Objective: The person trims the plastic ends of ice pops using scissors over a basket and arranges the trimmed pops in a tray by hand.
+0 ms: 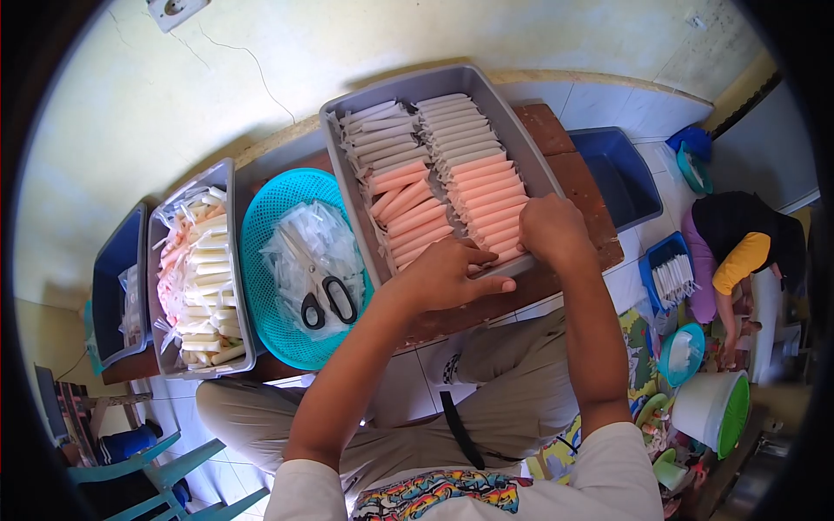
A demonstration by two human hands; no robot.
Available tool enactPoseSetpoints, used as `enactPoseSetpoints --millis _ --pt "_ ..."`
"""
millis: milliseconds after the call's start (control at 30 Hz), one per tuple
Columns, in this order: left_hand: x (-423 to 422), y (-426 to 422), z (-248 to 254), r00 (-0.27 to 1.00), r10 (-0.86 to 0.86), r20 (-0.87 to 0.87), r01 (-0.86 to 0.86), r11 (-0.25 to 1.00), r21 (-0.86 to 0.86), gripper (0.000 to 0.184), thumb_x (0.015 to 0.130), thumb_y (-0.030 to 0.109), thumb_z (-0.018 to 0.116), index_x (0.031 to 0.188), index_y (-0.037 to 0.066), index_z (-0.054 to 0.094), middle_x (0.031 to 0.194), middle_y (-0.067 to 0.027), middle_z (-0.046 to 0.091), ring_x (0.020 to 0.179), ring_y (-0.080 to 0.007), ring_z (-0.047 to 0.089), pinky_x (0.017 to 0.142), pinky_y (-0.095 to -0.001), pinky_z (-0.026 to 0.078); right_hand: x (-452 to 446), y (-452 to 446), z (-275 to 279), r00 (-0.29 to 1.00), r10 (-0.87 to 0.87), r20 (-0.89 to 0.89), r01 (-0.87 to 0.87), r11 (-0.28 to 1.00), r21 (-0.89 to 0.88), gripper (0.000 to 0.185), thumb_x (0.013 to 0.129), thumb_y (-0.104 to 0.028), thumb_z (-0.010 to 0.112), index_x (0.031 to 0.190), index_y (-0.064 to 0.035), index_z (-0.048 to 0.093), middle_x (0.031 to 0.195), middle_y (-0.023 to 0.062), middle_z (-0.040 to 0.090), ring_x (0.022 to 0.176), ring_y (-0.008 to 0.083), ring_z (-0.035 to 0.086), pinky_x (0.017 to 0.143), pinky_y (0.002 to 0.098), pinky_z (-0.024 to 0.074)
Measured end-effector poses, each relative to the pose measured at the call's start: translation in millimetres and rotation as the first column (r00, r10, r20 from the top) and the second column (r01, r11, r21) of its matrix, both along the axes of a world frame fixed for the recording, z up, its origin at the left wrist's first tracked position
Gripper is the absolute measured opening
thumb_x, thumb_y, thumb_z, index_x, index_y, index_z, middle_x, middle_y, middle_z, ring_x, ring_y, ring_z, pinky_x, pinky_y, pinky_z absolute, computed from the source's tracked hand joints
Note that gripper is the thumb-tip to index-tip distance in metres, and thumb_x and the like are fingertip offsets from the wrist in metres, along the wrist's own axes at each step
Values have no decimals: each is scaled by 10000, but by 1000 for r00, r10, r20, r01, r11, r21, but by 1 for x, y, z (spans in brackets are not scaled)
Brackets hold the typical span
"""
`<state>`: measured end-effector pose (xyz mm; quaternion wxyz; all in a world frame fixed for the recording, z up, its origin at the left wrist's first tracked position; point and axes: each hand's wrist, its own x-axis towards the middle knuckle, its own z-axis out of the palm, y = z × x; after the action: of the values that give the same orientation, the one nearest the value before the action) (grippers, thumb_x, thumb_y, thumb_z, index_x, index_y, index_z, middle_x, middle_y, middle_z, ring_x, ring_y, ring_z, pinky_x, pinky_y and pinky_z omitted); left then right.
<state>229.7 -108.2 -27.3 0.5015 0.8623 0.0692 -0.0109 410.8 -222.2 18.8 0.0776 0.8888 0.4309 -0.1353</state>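
A grey tray (504, 117) lies on the brown counter (599, 226), in front of the seated person. In it, slim wrapped tubes are laid in two columns: whitish tubes (456, 126) at the far end, pink tubes (486, 195) at the near end. A few pink ones in the left column lie askew.

The left hand (452, 276) is over the near end of the tray, palm down, with the fingers loosely spread and the thumb pointing away to the right. The right hand (553, 230) is curled at the right wall of the tray, beside the pink tubes; its fingertips are hidden, so one cannot tell whether it pinches something.

To the left of the tray stands a turquoise basket (295, 182), holding clear plastic bags (282, 259) and, on top of them, black-handled scissors (340, 300). Next comes a second grey tray (241, 286), filled with loosely heaped cream and pink tubes (201, 278), and then a dark blue tray (111, 286).

On the right side, well apart, another person (738, 226) with a yellow sleeve bends near a blue basket of whitish tubes (673, 280).
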Motion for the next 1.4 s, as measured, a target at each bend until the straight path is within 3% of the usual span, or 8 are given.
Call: enactPoseSetpoints --millis 333,400,533,733,833,1000,1267,1400 --pt "3 2 -7 997 -5 -81 15 992 125 806 940 690 714 1300 -30 753 1145 -289 707 1091 -424 714 950 -447 553 6 -4 -14 1000 22 -11 -21 996 88 318 762 -157 936 993 13 797 1030 256 779 1024 395 773 903 461 629" --pt "2 2 -11 997 9 -82 2 992 128 807 940 702 707 1306 -15 756 1120 -282 702 1080 -420 704 950 -458 539 9 -7 -23 998 57 27 -60 984 169 351 681 -208 966 868 21 778 889 255 763 946 405 769 862 478 620" --pt "1 0 -18 999 42 -35 -38 994 101 804 931 705 712 1291 -12 765 1143 -289 698 1071 -416 695 942 -468 530 15 -10 -27 997 72 -7 -69 978 197 321 686 -188 959 857 9 772 888 247 763 931 410 766 851 476 618" --pt "1 2 -5 992 123 35 -125 992 37 574 1030 536 672 1185 -3 793 1110 -244 729 1065 -397 697 937 -483 530 6 -17 -15 994 99 -50 -68 901 429 282 717 -135 938 833 8 725 854 211 753 859 398 748 795 460 597" --pt "-2 3 -7 925 305 226 -346 922 174 356 1042 332 696 1112 -2 795 1086 -197 747 1043 -367 707 927 -464 544 -1 -11 0 983 -7 -183 80 915 395 309 763 -149 916 960 14 744 997 219 767 990 402 746 885 471 602" --pt "-4 23 -2 669 479 569 -660 735 158 125 946 92 719 1044 50 785 1027 -154 729 999 -372 702 878 -456 559 -1 9 -2 953 268 -141 -81 674 735 222 838 -87 864 975 16 724 953 186 752 888 347 762 794 434 609" --pt "4 91 13 577 520 629 -781 576 240 142 930 38 703 1049 43 781 1086 -143 716 1016 -379 694 879 -462 569 -4 88 -6 907 362 -214 10 490 872 238 863 -74 835 1064 12 741 978 183 783 856 289 789 771 381 622" --pt "17 124 1 593 484 644 -803 412 431 213 900 23 685 1072 89 793 1156 -112 711 1157 -334 662 1047 -496 490 16 135 -35 896 432 -103 -111 442 890 273 842 -65 830 1095 1 751 1005 188 783 897 324 780 829 412 617"
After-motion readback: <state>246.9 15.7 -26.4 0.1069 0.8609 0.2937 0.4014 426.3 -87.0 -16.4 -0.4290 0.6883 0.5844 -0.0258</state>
